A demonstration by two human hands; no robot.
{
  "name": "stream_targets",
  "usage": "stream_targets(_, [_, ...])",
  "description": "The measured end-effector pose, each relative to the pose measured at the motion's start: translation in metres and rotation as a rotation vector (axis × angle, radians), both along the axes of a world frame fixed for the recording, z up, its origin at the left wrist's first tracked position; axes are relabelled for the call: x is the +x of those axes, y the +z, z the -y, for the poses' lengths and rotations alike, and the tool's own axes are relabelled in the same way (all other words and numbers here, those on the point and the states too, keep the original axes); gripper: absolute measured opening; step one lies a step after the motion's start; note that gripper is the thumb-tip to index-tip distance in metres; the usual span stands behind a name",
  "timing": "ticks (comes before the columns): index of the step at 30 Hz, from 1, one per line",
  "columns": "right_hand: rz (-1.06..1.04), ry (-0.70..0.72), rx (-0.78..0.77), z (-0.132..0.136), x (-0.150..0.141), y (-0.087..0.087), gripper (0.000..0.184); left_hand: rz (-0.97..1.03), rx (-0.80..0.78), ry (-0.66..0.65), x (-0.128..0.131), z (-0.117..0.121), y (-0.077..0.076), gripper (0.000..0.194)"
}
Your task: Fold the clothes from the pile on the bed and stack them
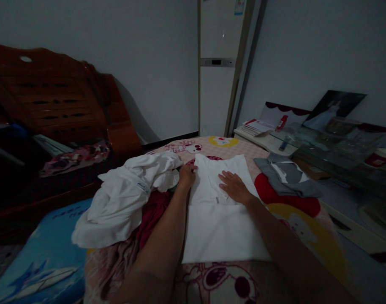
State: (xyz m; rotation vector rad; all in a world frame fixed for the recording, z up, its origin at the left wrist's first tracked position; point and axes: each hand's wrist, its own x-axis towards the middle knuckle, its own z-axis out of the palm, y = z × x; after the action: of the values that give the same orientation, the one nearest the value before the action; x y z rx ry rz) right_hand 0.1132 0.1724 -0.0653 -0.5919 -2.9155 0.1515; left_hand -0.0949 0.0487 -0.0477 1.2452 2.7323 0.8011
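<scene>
A white shirt (223,232), partly folded, lies flat in front of me, its near part doubled over in a straight crease. At its far left edge, my left hand (188,174) is closed, with curled fingers that seem to pinch the cloth. My right hand (233,185) rests palm down on the shirt's upper part, fingers stretched out and apart. Left of the shirt, a rumpled pile of white clothing (120,202) with a dark label lies over dark red cloth (153,213). On the right sits a folded grey garment (288,177) with a white strip.
The clothes lie on a rounded surface with a pink cartoon-print cover (243,270). A blue printed cushion or mat (50,253) is at lower left, below a wooden bench (53,97). A glass-topped cabinet (341,156) stands right, and a tall white air conditioner (216,93) behind.
</scene>
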Motion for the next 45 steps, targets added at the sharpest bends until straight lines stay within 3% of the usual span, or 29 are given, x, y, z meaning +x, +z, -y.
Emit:
stream_targets(5, [-0.007, -0.003, -0.057, -0.001, -0.001, 0.002, 0.047, -0.109, 0.016, -0.002, 0.006, 0.0, -0.006, 0.044])
stream_targets(9, [-0.184, 0.006, -0.281, -0.007, 0.003, 0.02, 0.041, -0.118, 0.086, -0.109, 0.017, -0.004, 0.004, 0.043])
stream_targets(13, [-0.417, 0.014, -0.478, -0.015, 0.018, 0.06, 0.037, 0.038, 0.165, -0.243, 0.028, -0.008, 0.024, 0.023])
stream_targets(17, [-0.344, -0.059, -0.59, -0.018, 0.04, 0.085, 0.022, 0.42, 0.102, -0.458, 0.038, -0.003, 0.034, 0.01])
stream_targets(20, [-0.138, -0.125, -0.675, -0.016, 0.054, 0.079, 0.014, 0.688, -0.107, -0.695, 0.045, 0.003, 0.032, 0.015])
stream_targets(22, [-0.06, -0.109, -0.694, -0.012, 0.06, 0.069, 0.011, 0.679, -0.197, -0.746, 0.05, 0.005, 0.031, 0.015])
stream_targets(25, [-0.048, -0.043, -0.661, -0.009, 0.066, 0.062, 0.012, 0.597, -0.219, -0.737, 0.054, 0.006, 0.034, 0.016])
stream_targets(29, [-0.079, -0.048, -0.625, -0.01, 0.077, 0.073, 0.015, 0.58, -0.206, -0.785, 0.061, 0.01, 0.053, 0.016])
stream_targets(33, [0.027, -0.085, -0.577, -0.012, 0.087, 0.076, 0.011, 0.35, -0.323, -0.801, 0.076, 0.019, 0.063, 0.012])
stream_targets(36, [0.109, -0.093, -0.55, -0.012, 0.089, 0.07, 0.011, 0.215, -0.327, -0.739, 0.081, 0.029, 0.059, 0.016])
stream_targets(41, [0.173, -0.074, -0.516, -0.012, 0.088, 0.064, 0.015, 0.212, -0.296, -0.681, 0.075, 0.044, 0.049, 0.021])
stream_targets(45, [0.252, -0.061, -0.418, -0.009, 0.085, 0.059, 0.022, 0.219, -0.332, -0.709, 0.072, 0.053, 0.047, 0.027])
